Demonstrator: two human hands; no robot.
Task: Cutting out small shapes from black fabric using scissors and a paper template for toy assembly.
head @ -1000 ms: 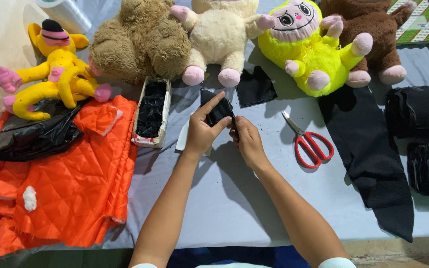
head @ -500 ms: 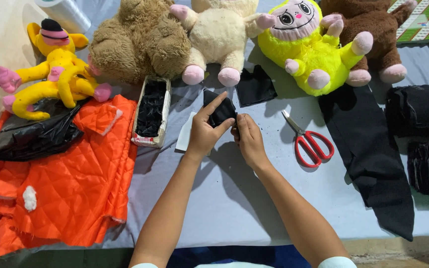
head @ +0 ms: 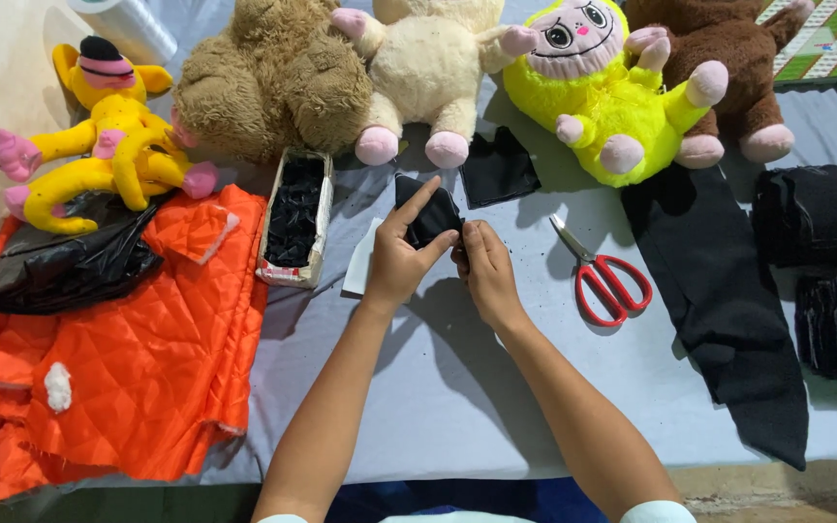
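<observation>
The left hand (head: 397,260) and the right hand (head: 484,271) met over the middle of the grey table (head: 457,387), both pinching one small black fabric piece (head: 428,215). The left hand had its forefinger stretched up along the piece's face with the thumb under it; the right hand's fingers were curled on its lower right edge. The piece was lifted just above the table, over a white paper slip (head: 360,266) lying by the left wrist.

Along the left edge lay a quilted orange fabric (head: 118,378), hanging off the near edge, with a white tuft of stuffing (head: 57,385) on it and a crumpled black plastic bag (head: 60,266) at its far end. A yellow plush toy (head: 108,145) with pink feet rested at the far left corner. Just left of the hands stood a narrow cardboard box (head: 294,223) filled with black bits. Along the far edge sat a tan plush bear (head: 273,82), a cream plush toy (head: 428,68), a neon-yellow plush toy (head: 603,97) and a brown plush toy (head: 728,68). A black fabric square (head: 498,169) lay between the cream and neon toys. Red-handled scissors (head: 604,276) lay just right of the right hand, beside a long black fabric strip (head: 728,310) reaching towards the near edge. Folded black fabric stacks (head: 825,261) sat at the right edge.
</observation>
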